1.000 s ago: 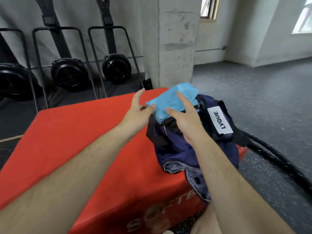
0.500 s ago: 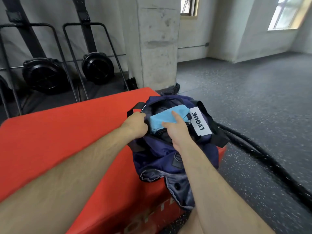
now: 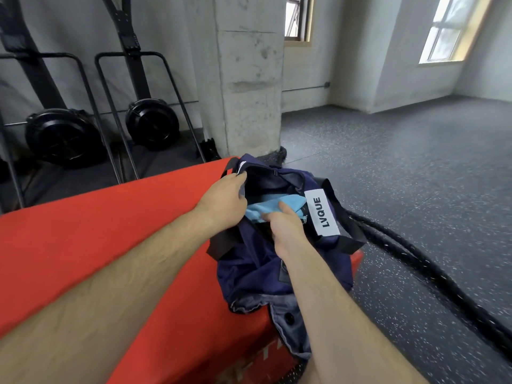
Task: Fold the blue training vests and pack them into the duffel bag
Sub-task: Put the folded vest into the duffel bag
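Blue vest (image 3: 266,210) inside duffel bag (image 3: 277,270)

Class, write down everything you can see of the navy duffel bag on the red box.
The duffel bag is soft navy fabric with black straps and a white label reading LVQUE. It lies slumped on the right end of the red box, its near end drooping over the edge, mouth open. The left hand grips the opening's rim; the right hand holds a folded blue vest partly inside it.

Vest (image 3: 273,207) inside bag (image 3: 277,261) on box (image 3: 97,245)
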Demonstrator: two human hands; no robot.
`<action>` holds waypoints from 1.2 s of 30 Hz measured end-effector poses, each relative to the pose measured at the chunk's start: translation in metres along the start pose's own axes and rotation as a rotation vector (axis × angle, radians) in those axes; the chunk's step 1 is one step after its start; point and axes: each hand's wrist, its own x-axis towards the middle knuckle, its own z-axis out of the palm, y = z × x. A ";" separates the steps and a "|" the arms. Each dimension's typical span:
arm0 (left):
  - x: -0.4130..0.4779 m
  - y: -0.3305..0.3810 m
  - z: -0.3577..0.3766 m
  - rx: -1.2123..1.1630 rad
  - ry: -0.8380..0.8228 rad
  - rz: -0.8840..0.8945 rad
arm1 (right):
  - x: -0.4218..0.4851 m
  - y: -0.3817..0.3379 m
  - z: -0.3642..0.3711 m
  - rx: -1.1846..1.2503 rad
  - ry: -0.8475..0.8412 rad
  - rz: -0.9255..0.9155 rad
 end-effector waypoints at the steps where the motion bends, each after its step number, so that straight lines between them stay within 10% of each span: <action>1: -0.001 -0.001 -0.003 -0.009 0.005 0.001 | -0.001 -0.001 0.003 0.024 0.004 -0.007; 16: -0.025 -0.037 -0.005 -0.076 0.095 0.015 | 0.084 -0.009 0.088 0.133 0.090 -0.070; 19: -0.025 -0.045 -0.003 -0.063 0.080 0.004 | 0.124 0.010 0.096 -0.070 0.181 -0.005; 24: -0.028 -0.045 0.000 -0.075 0.054 0.028 | 0.089 -0.007 0.070 -1.104 0.123 0.047; 30: -0.025 -0.046 0.003 -0.072 0.062 0.012 | 0.078 -0.002 0.078 -1.822 0.176 -0.540; 36: -0.027 -0.053 0.010 -0.082 0.052 -0.015 | 0.111 0.016 0.063 -1.811 -0.144 0.007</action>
